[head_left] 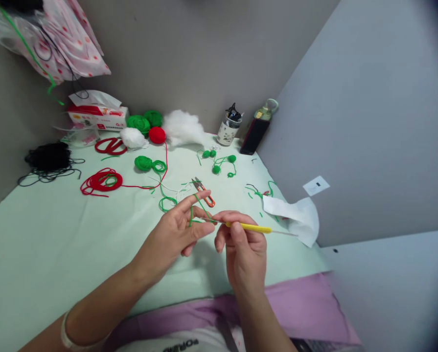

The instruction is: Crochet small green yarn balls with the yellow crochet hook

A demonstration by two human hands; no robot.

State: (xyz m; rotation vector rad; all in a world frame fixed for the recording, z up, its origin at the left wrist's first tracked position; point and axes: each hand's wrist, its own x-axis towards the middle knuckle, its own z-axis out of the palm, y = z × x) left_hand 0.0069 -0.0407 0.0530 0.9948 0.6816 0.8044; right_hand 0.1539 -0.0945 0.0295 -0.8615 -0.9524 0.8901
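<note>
Green yarn (203, 207) runs over the raised index finger of my left hand (178, 230), whose thumb and other fingers close on the strand. In my right hand (245, 247) is a crochet hook with a yellow handle (253, 228), gripped like a pencil. Its thin metal tip points left and meets the yarn at my left fingertips; the exact loop there is too small to make out. The strand seems to lead back to loose green coils (167, 203) and a small green ball (143, 163). Just beyond my left index finger lie orange thread snips (204, 192).
Red yarn coils (102, 182), black yarn (48, 157) and red scissors (111, 145) lie left. Along the back stand a tissue box (98, 118), white stuffing (184, 128), a pen cup (227, 132) and a bottle (257, 129). Small green crocheted pieces (216, 169) and white paper (303, 220) lie right.
</note>
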